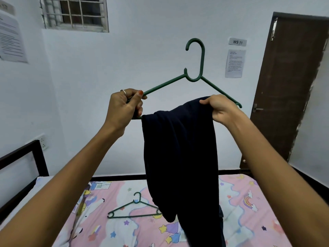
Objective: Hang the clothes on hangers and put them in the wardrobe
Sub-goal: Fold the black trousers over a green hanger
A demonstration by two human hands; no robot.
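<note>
While the left hand (pixel 124 106) grips the corner of the green plastic hanger (pixel 194 75) at frame centre, the right hand (pixel 220 107) pinches the dark navy garment (pixel 179 148) folded over its bar. I think the cloth should be slid toward the middle, so both sides hang evenly above the bed (pixel 249 202).

Navy garment (pixel 179 148) draped over green hanger (pixel 195 75)
</note>
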